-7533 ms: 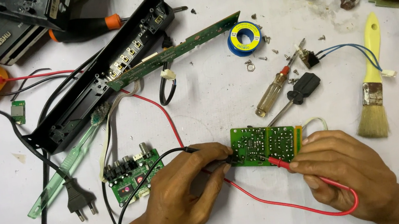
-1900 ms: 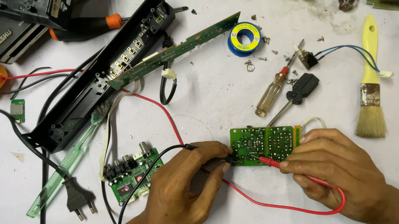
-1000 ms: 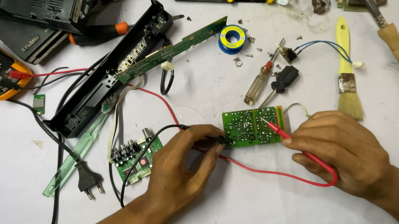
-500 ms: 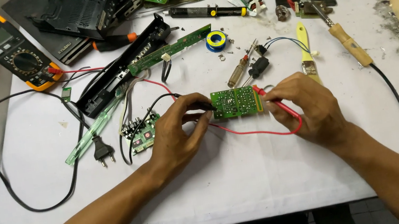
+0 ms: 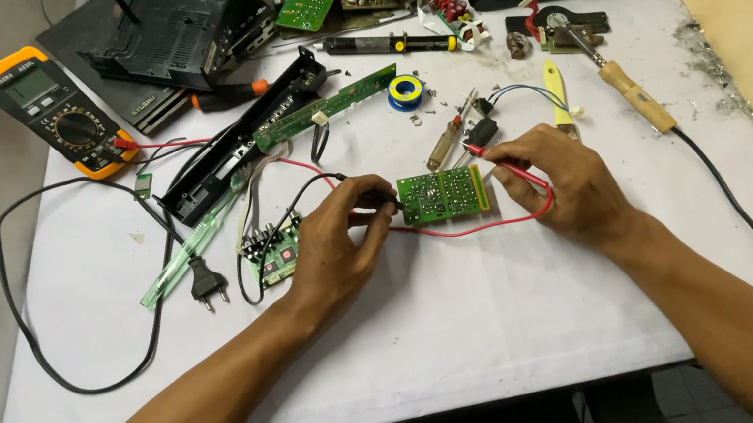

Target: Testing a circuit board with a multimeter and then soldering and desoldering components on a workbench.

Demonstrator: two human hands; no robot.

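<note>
left hand (image 5: 336, 237) – pinches black probe (image 5: 372, 197) | right hand (image 5: 563, 182) – pinches red probe (image 5: 500, 161) | tips best kept steady on green board (image 5: 442, 195) | table (image 5: 473, 326)

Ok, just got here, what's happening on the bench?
A person is probing a small green circuit board lying on the white table. The left hand holds a black probe at the board's left edge; the right hand holds a red probe at the board's upper right corner. Red and black leads run back to a yellow multimeter at the far left. A soldering iron, screwdrivers and other boards lie untouched around them.
</note>
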